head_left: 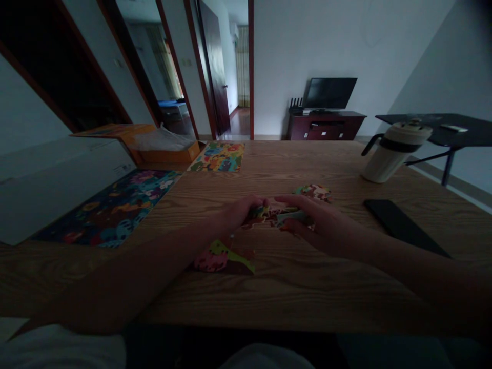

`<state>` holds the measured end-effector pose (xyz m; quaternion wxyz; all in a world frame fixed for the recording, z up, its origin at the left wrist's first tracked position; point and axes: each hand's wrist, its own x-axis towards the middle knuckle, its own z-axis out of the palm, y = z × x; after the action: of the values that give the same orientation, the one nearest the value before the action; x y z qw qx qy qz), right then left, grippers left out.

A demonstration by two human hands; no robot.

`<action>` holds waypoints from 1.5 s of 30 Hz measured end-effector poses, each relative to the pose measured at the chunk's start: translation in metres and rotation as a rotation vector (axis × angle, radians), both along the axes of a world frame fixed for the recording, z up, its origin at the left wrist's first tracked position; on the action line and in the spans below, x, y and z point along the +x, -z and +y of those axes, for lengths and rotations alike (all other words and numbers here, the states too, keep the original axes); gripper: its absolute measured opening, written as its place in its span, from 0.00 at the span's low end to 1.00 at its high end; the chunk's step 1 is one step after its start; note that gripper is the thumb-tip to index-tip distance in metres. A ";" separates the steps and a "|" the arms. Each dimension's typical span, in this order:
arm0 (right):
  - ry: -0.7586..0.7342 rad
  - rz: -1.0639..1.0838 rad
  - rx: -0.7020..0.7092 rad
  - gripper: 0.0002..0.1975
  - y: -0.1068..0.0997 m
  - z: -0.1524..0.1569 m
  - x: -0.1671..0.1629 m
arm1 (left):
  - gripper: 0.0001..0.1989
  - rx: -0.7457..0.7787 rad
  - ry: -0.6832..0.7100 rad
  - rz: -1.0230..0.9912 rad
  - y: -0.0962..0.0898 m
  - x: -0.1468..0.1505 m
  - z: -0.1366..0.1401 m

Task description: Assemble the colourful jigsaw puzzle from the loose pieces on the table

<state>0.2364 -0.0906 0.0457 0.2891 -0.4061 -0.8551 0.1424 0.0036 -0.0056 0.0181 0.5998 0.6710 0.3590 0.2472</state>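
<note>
Both of my hands are over a small group of colourful jigsaw puzzle pieces (271, 219) in the middle of the wooden table. My right hand (317, 218) has its thumb and fingers closed around a pale puzzle piece (294, 217). Bent inward, my left hand (246, 211) closes on a puzzle piece with yellow and green on it (261, 211); its fingertips are partly hidden and dim. Nearer to me lies a joined puzzle section (226, 257) with a pink and a green figure, partly covered by my left forearm. Beyond my right hand sits a pile of puzzle pieces (313, 191).
At left are a dark floral puzzle picture (123, 207), an open orange box (161, 148) with clear plastic, and a bright picture sheet (219, 157). To the right, a black flat object (403, 225) lies before a white jug (395, 151) with a black handle.
</note>
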 end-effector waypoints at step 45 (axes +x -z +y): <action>0.061 0.182 -0.289 0.32 0.032 -0.043 -0.004 | 0.23 0.330 0.440 0.264 -0.018 0.005 -0.020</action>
<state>0.2323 -0.1334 0.0132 0.3082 -0.4546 -0.7833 0.2914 0.0085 -0.0256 0.0362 0.4698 0.8475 0.2348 0.0770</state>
